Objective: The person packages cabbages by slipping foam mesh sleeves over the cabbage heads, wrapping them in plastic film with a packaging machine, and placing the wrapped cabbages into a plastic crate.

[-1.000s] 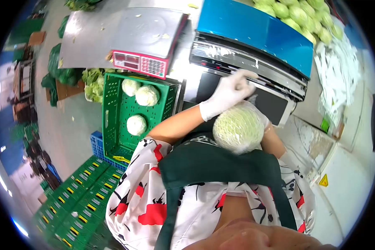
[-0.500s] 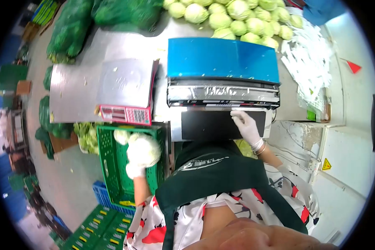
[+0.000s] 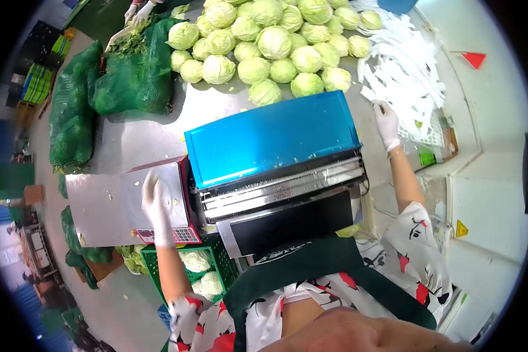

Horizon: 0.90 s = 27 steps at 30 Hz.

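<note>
Head view shows the person's two gloved hands well apart, one on either side of a machine with a blue top [image 3: 270, 141]. The left hand [image 3: 154, 202] is over the metal plate [image 3: 171, 182] of a red-edged scale [image 3: 186, 235], its fingers extended and close together; whether it touches the plate, I cannot tell. The right hand [image 3: 387, 120] is at the near edge of a heap of white strips [image 3: 405, 56], its fingers bent toward them, and whether they are closed on a strip is too small to tell. Between the hands, the machine has a dark panel [image 3: 293, 226] on the person's side, just in front of the dark green apron [image 3: 302, 267]. Beyond the machine, pale green cabbages [image 3: 274, 42] lie piled on the metal table [image 3: 100, 205]. Two paler cabbages [image 3: 209, 284] sit in a green crate [image 3: 152, 262] below the scale, partly hidden by its front edge. Full green mesh bags [image 3: 73, 111] lie at the table's far left, and near them another person's gloved hands [image 3: 142, 13] are beside some leafy greens [image 3: 130, 44]
</note>
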Motion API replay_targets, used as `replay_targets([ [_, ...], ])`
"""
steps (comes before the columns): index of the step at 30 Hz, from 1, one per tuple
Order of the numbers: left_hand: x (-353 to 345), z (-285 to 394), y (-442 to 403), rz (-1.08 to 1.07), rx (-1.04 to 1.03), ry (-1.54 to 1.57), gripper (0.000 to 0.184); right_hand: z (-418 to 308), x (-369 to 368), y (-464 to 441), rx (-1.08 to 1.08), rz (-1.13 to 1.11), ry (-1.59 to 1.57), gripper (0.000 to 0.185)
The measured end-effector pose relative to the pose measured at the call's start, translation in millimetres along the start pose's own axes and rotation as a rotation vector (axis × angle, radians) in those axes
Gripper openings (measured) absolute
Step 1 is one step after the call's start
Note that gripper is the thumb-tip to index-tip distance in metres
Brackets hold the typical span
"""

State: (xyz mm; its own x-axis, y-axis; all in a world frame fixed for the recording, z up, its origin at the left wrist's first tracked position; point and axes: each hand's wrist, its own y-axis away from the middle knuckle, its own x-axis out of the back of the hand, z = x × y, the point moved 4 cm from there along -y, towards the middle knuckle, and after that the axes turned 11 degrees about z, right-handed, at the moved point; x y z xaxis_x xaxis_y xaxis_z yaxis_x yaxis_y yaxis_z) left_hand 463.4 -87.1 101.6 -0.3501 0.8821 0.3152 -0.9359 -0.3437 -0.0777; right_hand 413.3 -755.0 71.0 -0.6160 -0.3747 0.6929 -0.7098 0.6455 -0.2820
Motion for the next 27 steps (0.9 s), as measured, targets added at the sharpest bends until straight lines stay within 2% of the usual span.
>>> replay_targets([
  [2,-100.9,31.8,-38.6,-0.206,0.013,0.107,0.047,49.8,-44.0,-43.6,0.039,-0.046,0.124,0.023],
  [4,-196.5,16.4,-80.6,-0.398,-0.05,0.07,0.058,82.8,-83.6,-71.2,0.085,-0.087,0.278,0.027],
  [7,-312.9,15.7,-103.9,-0.697,0.115,-0.217,0.094,107.0,-122.3,-93.2,0.167,-0.11,0.509,0.034],
  [9,-366.1,7.0,-101.4,-0.841,0.329,-0.4,0.092,117.1,-135.3,-95.3,0.214,-0.072,0.603,0.033],
  [12,-422.9,-35.6,-95.3,-0.989,0.41,-0.339,0.089,128.0,-157.9,-101.7,0.406,-0.272,1.001,0.046],
  [15,-416.2,-14.1,-89.9,-0.85,0.423,-0.321,0.086,112.2,-149.3,-104.6,0.535,-0.222,0.876,0.045],
  [16,-406.4,6.5,-87.6,-0.843,0.425,-0.3,0.084,102.6,-143.5,-105.1,0.559,-0.171,0.806,0.047],
  [18,-392.3,5.9,-91.2,-0.817,0.448,-0.201,0.08,82.6,-124.4,-107.6,0.603,-0.064,0.673,0.049],
  [21,-359.5,2.8,-109.6,-0.75,0.458,0.074,0.072,26.7,-74.2,-106.1,0.477,0.207,0.451,0.036],
  [24,-283.7,8.6,-122.1,-0.602,0.394,0.409,0.062,29.9,-29.8,-120.0,0.34,0.437,0.095,0.031],
  [26,-210.0,31.4,-122.7,-0.411,0.25,0.363,0.062,26.3,7.1,-135.2,0.396,0.608,-0.035,0.026],
  [27,-174.4,42.5,-122.7,-0.387,0.176,0.268,0.065,17.4,25.4,-140.0,0.38,0.643,0.035,0.027],
])
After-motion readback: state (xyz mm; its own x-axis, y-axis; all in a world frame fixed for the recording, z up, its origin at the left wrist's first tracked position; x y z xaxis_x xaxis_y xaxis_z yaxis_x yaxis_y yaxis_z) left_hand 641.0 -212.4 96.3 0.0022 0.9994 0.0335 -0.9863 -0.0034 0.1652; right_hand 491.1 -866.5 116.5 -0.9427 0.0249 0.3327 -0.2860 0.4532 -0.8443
